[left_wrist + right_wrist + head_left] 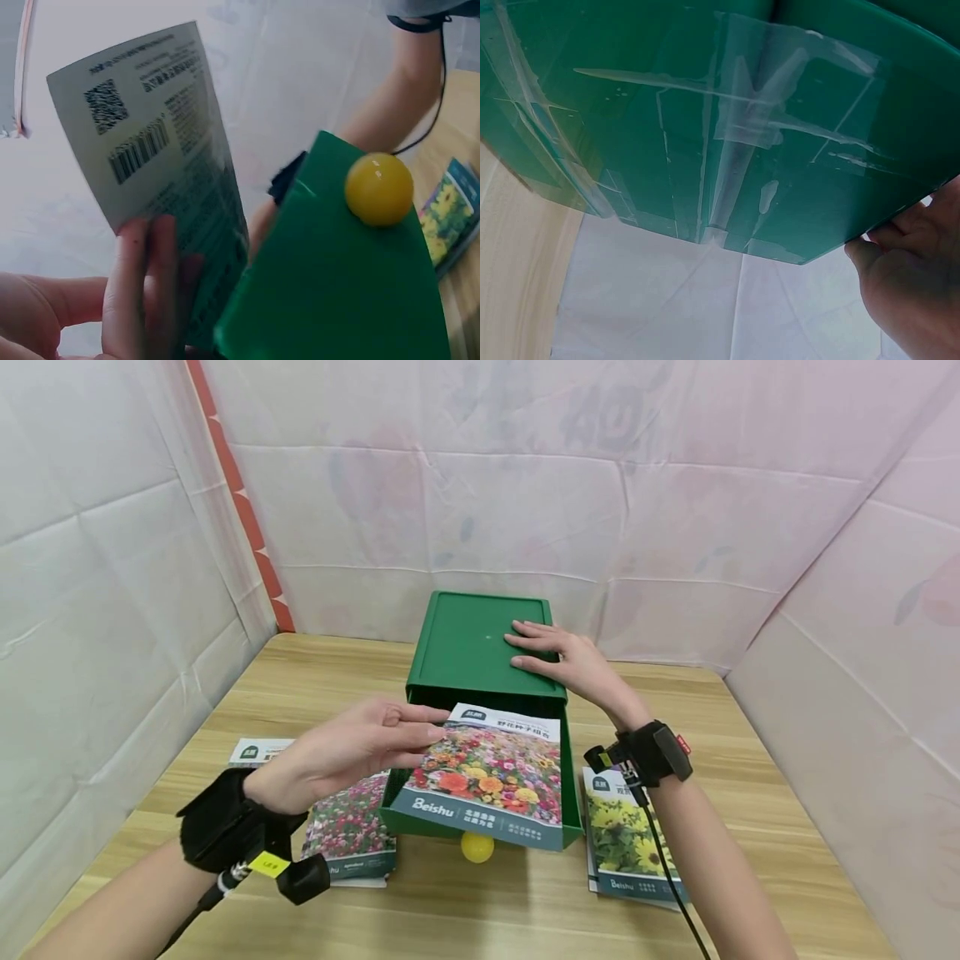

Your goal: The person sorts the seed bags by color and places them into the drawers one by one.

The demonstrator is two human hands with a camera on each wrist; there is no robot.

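— Over the open drawer of the green box: a flower seed packet, pinched at its left edge by the left hand, thumb above, fingers beneath on the printed back. Hanging just above the drawer, not yet laid flat inside.

— And the right hand?

— Flat on the box lid, fingers straight, pressing down, gripping nothing. Seems to be steadying the box.

— Drawer pulled out far enough?

— Well out toward the near edge of the surface, yellow knob showing below its front. Hard to tell what lies inside already; packet covers the opening.

— So how far along?

— Roughly a third, judging by the lie of things. One packet at the drawer but not released. Two more left out: a pink-flower packet on the surface just left of the drawer, partly under the left wrist, and a yellow-flower packet just right of it, beside the right forearm. A corner of something printed behind the left hand too, possibly another packet; too hidden to say.

— Left to do, then?

— Likely: lay this one in, gather the others, push the drawer shut.
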